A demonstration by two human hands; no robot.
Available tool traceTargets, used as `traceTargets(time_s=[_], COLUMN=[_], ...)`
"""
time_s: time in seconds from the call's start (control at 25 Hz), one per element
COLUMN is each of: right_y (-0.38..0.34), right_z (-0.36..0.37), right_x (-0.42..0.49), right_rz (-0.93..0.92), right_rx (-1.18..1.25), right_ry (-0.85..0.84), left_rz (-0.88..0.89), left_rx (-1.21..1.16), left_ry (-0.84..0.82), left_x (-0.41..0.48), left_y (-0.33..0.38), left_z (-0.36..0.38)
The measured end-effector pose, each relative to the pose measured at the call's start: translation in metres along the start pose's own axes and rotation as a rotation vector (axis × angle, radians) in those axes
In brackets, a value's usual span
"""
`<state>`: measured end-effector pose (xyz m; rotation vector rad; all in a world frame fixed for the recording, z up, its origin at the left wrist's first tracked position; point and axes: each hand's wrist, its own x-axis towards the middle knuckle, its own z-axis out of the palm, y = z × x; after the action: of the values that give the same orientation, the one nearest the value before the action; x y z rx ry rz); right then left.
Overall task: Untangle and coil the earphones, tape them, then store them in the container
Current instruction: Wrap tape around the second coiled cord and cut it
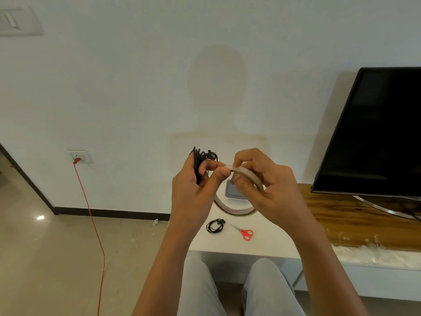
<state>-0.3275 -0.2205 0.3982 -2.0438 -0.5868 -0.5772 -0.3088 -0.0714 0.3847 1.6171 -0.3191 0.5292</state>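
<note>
The left hand (193,190) grips a coiled bundle of black earphones (197,159), with its thumb and forefinger pinching the edge of the tape roll (239,212). The grey container (233,192) sits on the white table (268,246) behind the roll, which the right hand (273,190) clasps with curled fingers.

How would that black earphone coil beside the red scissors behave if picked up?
Probably floppy: the earphone coil is thin cord in loose loops, so it may sag or unwind. Likely very light, being so thin. Lying flat on the table, it should not roll.
</note>
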Motion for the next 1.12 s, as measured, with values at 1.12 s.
traceTargets(time_s=[1.12], right_y=[-0.001], right_z=[0.005], right_x=[0.002], right_rz=[-0.203], right_rx=[-0.110], right_ry=[0.196], left_rz=[-0.057], left_rx=[-0.267], left_ry=[0.105], left_x=[-0.008], left_y=[0.002], left_z=[0.011])
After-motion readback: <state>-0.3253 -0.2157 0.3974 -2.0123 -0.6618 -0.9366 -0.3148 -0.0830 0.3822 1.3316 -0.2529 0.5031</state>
